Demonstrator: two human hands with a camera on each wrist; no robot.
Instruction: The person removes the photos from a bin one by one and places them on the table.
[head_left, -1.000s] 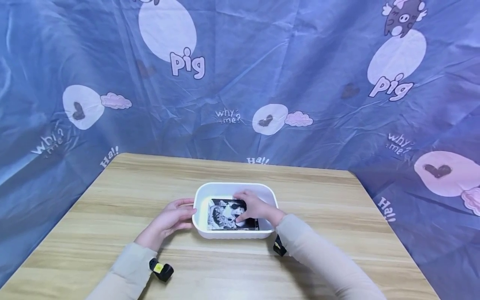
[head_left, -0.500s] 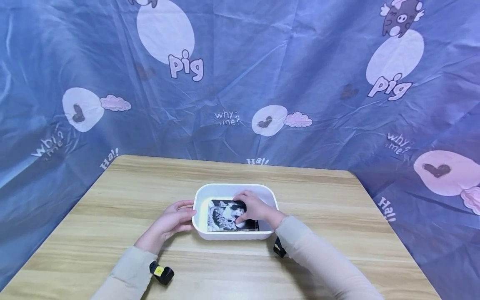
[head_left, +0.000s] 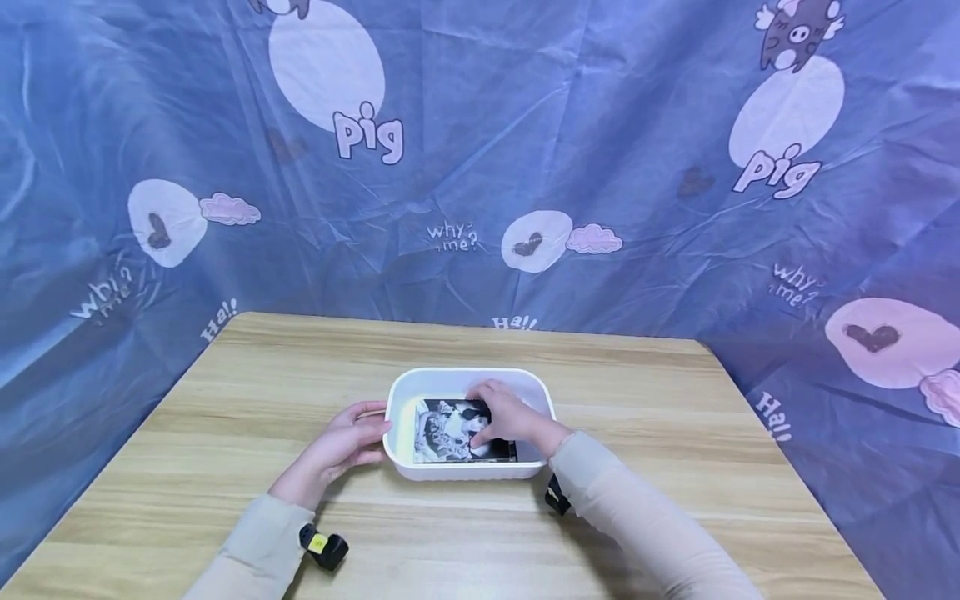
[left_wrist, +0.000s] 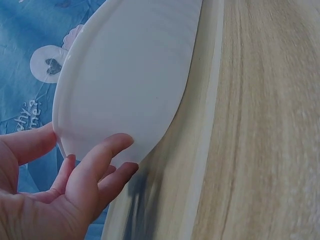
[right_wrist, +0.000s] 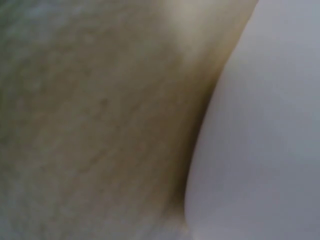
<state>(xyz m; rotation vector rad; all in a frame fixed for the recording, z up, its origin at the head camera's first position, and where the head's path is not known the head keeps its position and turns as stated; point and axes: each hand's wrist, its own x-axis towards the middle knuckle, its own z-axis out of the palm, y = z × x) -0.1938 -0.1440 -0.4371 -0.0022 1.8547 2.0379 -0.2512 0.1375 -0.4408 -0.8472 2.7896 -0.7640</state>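
A white plastic tub (head_left: pixel 465 372) stands in the middle of the wooden table (head_left: pixel 247 392). A black-and-white photo (head_left: pixel 442 429) lies flat on the tub's floor. My right hand (head_left: pixel 510 412) reaches into the tub and grips the photo's right side, fingers curled over its far edge and thumb on its face. My left hand (head_left: pixel 345 442) rests against the tub's left outer wall. In the left wrist view the left hand (left_wrist: pixel 75 185) touches the white wall (left_wrist: pixel 130 75) with relaxed fingers. The right wrist view is a blur of tan beside the white tub wall (right_wrist: pixel 265 140).
A blue printed cloth (head_left: pixel 600 150) hangs behind and around the table. Small black cameras sit on the left wrist (head_left: pixel 324 546) and the right wrist (head_left: pixel 557 498). Bare wood (left_wrist: pixel 260 150) surrounds the tub on all sides.
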